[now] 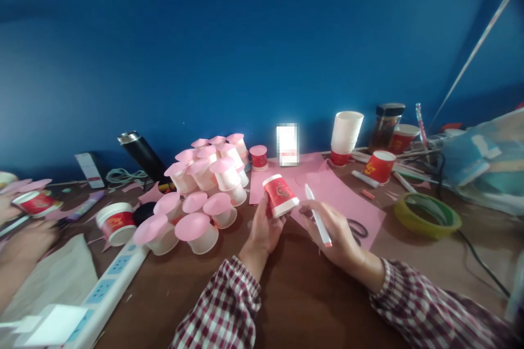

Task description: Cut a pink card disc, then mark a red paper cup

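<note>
My left hand (265,232) is wrapped round a red and white paper cup (280,195), held tilted above the brown table. Between the fingers of my right hand (338,234) is a white marker pen (318,218) with a reddish end, its other end pointing up near the cup but apart from it. Behind both hands lies a sheet of pink paper (311,174). Black-handled scissors (357,229) rest on that sheet, partly hidden by my right hand. To the left stand several paper cups topped with pink paper discs (197,226).
A power strip (108,283), black bottle (141,152) and another person's hand (30,240) are on the left. On the right are stacked cups (346,133), a yellow tape roll (428,215), a dark-lidded jar (385,125) and a plastic bag (487,158). A blue partition (262,54) stands behind.
</note>
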A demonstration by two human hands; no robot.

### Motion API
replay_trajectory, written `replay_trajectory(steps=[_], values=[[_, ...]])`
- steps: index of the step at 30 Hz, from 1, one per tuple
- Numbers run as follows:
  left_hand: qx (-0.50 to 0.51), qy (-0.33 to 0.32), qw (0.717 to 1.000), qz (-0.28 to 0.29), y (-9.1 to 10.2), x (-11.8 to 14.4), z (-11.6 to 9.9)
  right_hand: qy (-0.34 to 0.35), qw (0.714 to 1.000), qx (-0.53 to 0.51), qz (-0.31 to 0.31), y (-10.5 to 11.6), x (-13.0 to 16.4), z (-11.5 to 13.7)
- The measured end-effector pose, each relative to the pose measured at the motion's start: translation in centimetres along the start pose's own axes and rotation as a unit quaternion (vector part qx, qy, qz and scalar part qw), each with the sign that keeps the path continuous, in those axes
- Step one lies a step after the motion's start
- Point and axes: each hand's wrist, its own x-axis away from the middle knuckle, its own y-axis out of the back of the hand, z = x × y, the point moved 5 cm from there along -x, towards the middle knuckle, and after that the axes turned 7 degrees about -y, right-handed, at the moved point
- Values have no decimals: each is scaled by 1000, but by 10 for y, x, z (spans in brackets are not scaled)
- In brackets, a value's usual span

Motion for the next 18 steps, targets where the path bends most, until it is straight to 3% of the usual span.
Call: replay_trajectory(steps=[5, 10, 18], values=[[-12, 3, 1000, -16, 4, -2, 4, 9, 1000, 3, 3, 1, 1, 3], [-17, 8, 1000, -16, 7, -3, 6, 20, 997, 23, -68, 8, 1, 2], [-36, -12, 999, 24, 4, -3, 5, 22, 999, 29, 10, -7, 4, -2]])
